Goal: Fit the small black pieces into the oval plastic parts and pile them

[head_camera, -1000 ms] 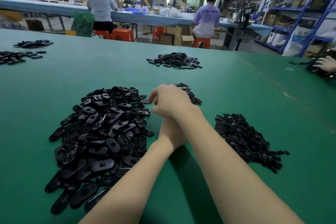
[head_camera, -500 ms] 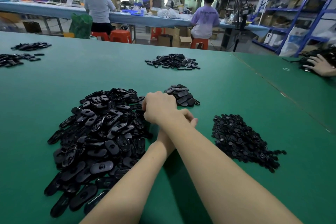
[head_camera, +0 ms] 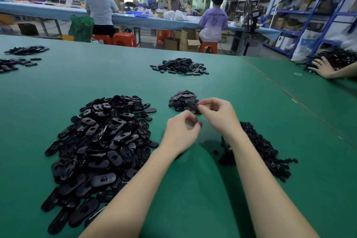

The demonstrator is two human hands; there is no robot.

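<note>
Honestly, the right hand (head_camera: 218,116) pinches an oval part (head_camera: 195,106) over the small pile (head_camera: 183,100) at twelve o'clock; the left hand (head_camera: 181,133), fingers curled, may hold something. A careless drop could scatter that pile.

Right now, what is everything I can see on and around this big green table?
big heap of oval parts: one, black, near left
heap of small pieces: one, black, near right, partly behind the right forearm
small pile of ovals: one, black, just beyond the hands
far pile: one, black, middle of the table
far-left piles: two, black, left edge
table: green top
another person's hand: one, on a black heap at far right
stools: orange, behind the table
people: three, at the blue bench
left hand: fingers pinched; contents unclear
right hand: pinches a black part
</note>
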